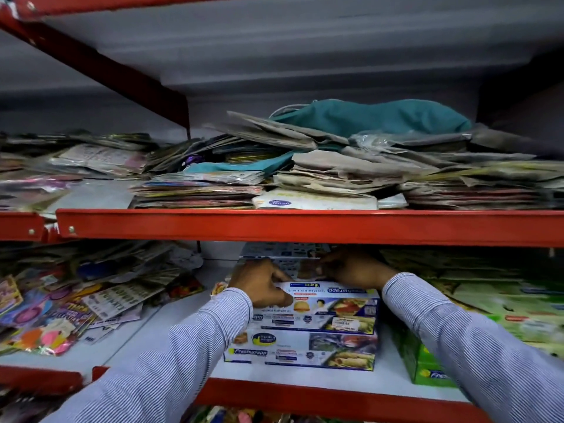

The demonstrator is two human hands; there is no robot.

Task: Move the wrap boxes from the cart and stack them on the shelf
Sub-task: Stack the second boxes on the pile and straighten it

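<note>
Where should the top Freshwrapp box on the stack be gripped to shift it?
By its two short ends, coming from the open front. The top box lies flat and long crosswise; the red beam blocks a top approach, and green boxes crowd its right.

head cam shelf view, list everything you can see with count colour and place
wrap boxes: a stack, at least three layers, blue and white with food pictures, middle of the lower shelf
green boxes: count unclear, green, lower shelf right of the stack
colourful packets: many, mixed bright colours, loose pile on the lower shelf at left
flat packets: many, mixed colours, piled on the upper shelf left and centre
grey-brown flat bundles: many, dull grey-brown, upper shelf centre and right
teal cloth bag: one, teal, on top of the bundles
white pack: one, white with a blue oval logo, front of the upper shelf
shelf rails: red, across the frame
left hand: on the top box, striped sleeve
right hand: on the back of the top box, striped sleeve
</note>
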